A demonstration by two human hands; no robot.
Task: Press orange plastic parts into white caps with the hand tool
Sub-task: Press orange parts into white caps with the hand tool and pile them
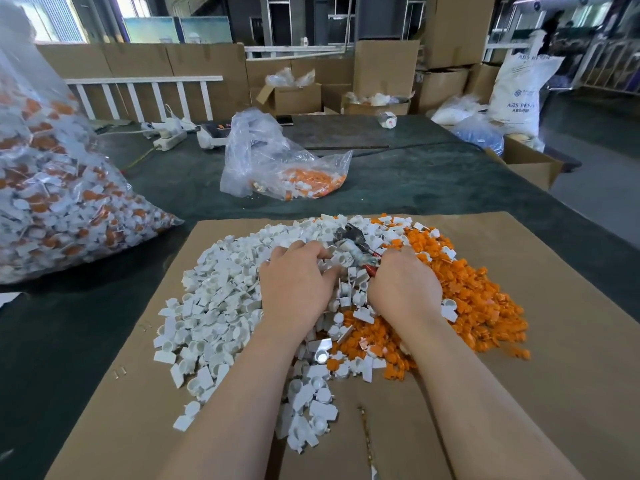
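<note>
A big heap of white caps [221,292] covers the left and middle of a cardboard sheet [554,341]; a heap of orange plastic parts [474,299] lies to its right. My left hand [298,285] rests palm down on the white caps, fingers curled into the pile. My right hand [405,285] grips the red handles of the hand tool [353,244], whose metal head points up and left over the caps. What the left fingers hold is hidden.
A large clear bag of assembled orange-and-white pieces [52,202] stands at the left. A smaller open bag [277,168] lies beyond the cardboard on the dark green table [433,181]. Cardboard boxes [530,164] and a white sack [519,95] sit at the right.
</note>
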